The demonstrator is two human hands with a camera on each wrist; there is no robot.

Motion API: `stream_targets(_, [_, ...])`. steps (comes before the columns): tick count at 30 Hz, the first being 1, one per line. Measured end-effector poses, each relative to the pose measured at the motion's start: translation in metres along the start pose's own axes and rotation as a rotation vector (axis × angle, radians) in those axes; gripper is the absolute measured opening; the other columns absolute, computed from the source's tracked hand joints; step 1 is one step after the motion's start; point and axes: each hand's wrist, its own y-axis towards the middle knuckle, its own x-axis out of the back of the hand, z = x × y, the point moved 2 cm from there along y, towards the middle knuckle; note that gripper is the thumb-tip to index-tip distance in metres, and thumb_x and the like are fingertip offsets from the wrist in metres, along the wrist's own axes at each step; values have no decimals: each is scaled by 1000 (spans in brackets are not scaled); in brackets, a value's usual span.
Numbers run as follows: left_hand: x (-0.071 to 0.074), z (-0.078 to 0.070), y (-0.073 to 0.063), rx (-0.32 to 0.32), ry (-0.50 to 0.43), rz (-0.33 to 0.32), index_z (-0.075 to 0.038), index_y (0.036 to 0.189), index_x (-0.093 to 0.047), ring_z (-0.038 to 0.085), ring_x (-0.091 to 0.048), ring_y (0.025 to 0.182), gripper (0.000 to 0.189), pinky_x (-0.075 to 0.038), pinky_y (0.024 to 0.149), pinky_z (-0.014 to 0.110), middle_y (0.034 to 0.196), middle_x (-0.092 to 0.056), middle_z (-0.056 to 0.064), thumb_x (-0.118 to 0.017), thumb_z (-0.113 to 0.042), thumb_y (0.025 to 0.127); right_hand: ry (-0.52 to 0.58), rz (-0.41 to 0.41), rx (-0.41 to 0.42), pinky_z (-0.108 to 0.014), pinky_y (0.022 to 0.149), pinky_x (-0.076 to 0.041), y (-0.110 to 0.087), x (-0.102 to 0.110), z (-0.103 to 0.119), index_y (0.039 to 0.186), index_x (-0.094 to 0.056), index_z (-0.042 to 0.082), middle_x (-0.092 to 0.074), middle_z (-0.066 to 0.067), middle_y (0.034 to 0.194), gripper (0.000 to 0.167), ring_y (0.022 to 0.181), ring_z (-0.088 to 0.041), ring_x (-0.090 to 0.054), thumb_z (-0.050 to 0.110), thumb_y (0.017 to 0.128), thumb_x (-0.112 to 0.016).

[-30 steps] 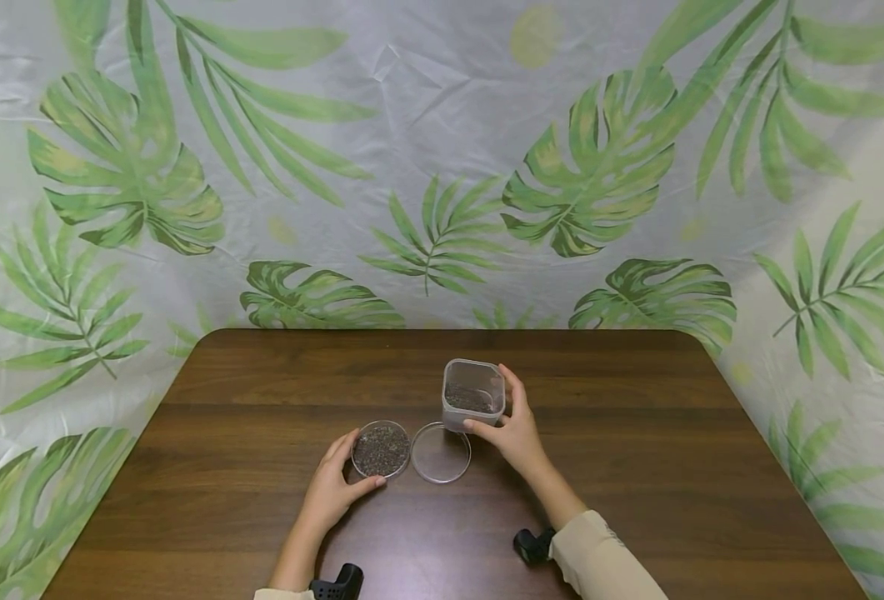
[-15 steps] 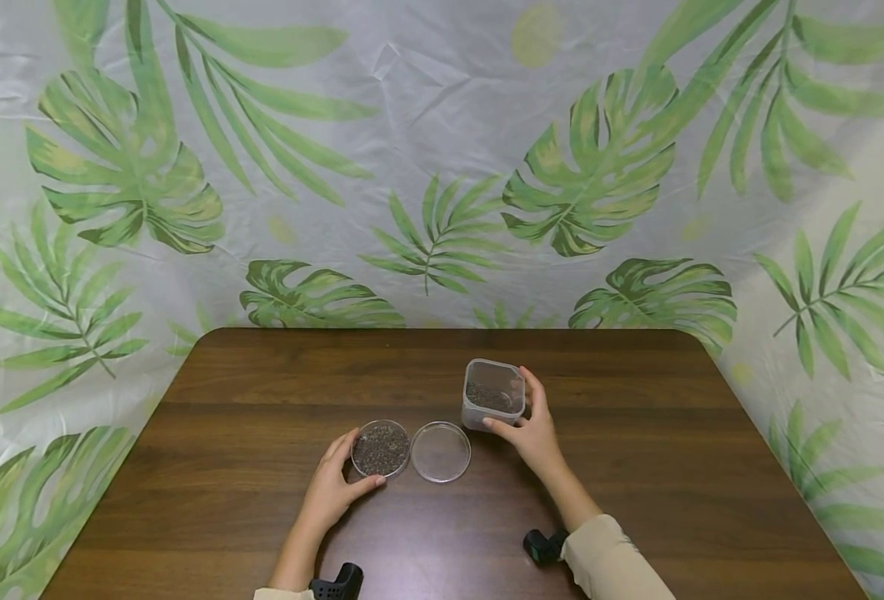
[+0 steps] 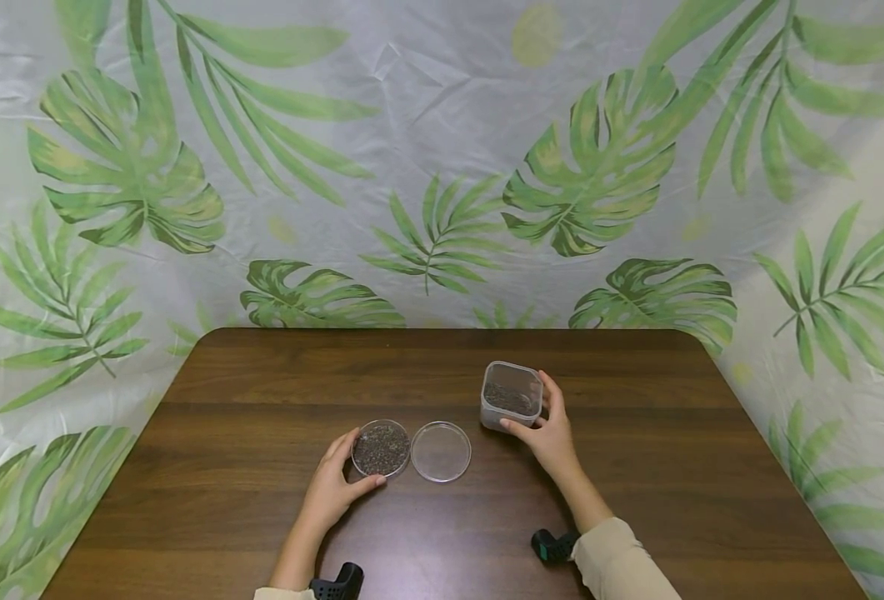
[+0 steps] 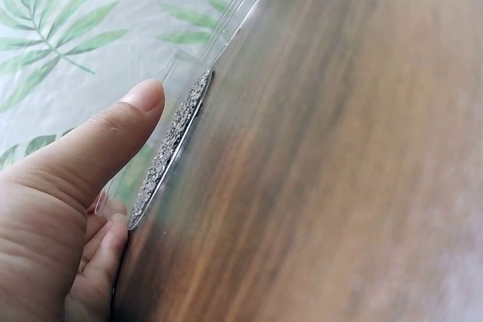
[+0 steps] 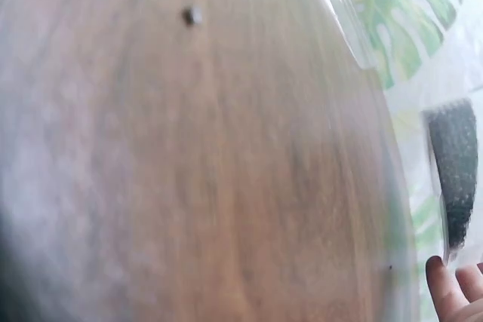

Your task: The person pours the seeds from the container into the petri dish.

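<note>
A round clear petri dish (image 3: 381, 449) filled with dark, grainy soil-like material lies on the table. My left hand (image 3: 329, 490) holds it by the rim, thumb on the near side and fingers on the far left. In the left wrist view, the thumb (image 4: 143, 99) and the dark layer in the dish (image 4: 172, 148) show edge-on. Just right of that dish lies a petri dish lid or second dish (image 3: 442, 452), clear and without grains. My right hand (image 3: 550, 437) grips a square translucent plastic container (image 3: 512, 393), tilted, with dark grains inside; the right wrist view shows its dark contents (image 5: 453, 171).
The brown wooden table (image 3: 262, 367) reaches back to a leaf-patterned sheet (image 3: 442, 167) hanging behind it. One small dark crumb (image 5: 192, 16) lies on the wood in the right wrist view. Black cameras (image 3: 339, 581) are strapped on both wrists.
My right hand has moved right with the square container, away from above the clear empty dish, which now shows whole. The left hand and its petri dish stay in place.
</note>
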Motion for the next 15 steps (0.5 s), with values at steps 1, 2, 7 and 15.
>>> stream_targets(1, [0,0,0,6,-4,2,-2,134,-41,35,-40,118,88,-32,96,50,130,-42,19,-81,-34,62,-6,-8,4,-43,83,-44,0,1,-2,141,-24,19,-34,-15,134,95,115,-29,-39,14,66,-81])
stream_targets(2, [0,0,0,8,-4,5,-2,134,-40,35,-40,118,89,-32,96,50,130,-42,19,-81,-34,62,-9,-17,7,-43,83,-44,0,2,-4,141,-24,19,-33,-15,134,95,115,-30,-39,14,66,-81])
stream_targets(7, [0,0,0,-1,8,5,-1,134,-40,35,-40,118,90,-32,96,50,130,-42,20,-81,-35,61,-19,-48,-8,-46,85,-42,-1,7,-10,141,-23,17,-31,-14,137,95,118,-31,-37,14,66,-81])
stream_targets(15, [-1,1,-1,-72,27,-54,2,130,-43,38,-44,112,88,-37,90,52,124,-46,22,-80,-39,61,-6,-72,-23,-50,90,-37,-1,11,-15,141,-21,11,-29,-16,138,94,120,-34,-33,13,67,-80])
